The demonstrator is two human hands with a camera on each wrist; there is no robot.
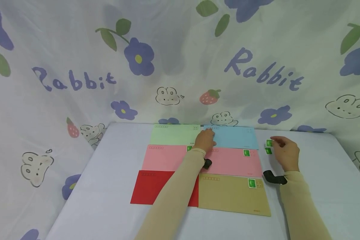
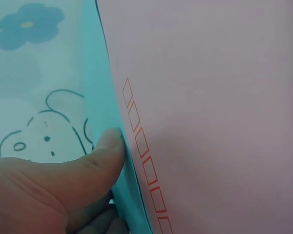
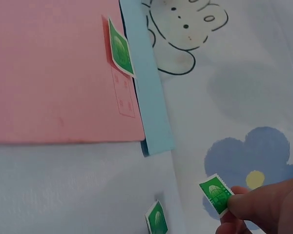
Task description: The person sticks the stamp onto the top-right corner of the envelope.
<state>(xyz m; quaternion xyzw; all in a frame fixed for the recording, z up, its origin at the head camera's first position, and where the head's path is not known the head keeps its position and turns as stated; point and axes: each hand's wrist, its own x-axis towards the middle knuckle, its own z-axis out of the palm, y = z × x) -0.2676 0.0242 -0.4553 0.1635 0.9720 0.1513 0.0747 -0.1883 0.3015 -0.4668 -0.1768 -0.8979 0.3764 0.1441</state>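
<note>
In the head view, my left hand (image 1: pixel 204 140) rests its spread fingertips on the left part of the light blue envelope (image 1: pixel 235 137). The thumb (image 2: pixel 108 139) touches the blue paper in the left wrist view; the other fingers are mostly hidden. Over to the right, my right hand (image 1: pixel 286 153) pinches a small green postage stamp (image 3: pixel 216 195) between thumb and finger, beside the blue envelope's right side. Close below it lies another green stamp (image 1: pixel 268 151) on the white table. A pink envelope (image 1: pixel 231 165) bearing a green stamp (image 1: pixel 246 153) lies just below the blue one.
A light green envelope (image 1: pixel 172 135), a second pink envelope (image 1: pixel 160 160) with a partly covered stamp (image 1: pixel 189 148), a red envelope (image 1: pixel 151 186) and a tan envelope (image 1: pixel 228 195) with a stamp (image 1: pixel 252 183) complete two columns. Patterned cloth (image 1: pixel 186 60) hangs behind the table.
</note>
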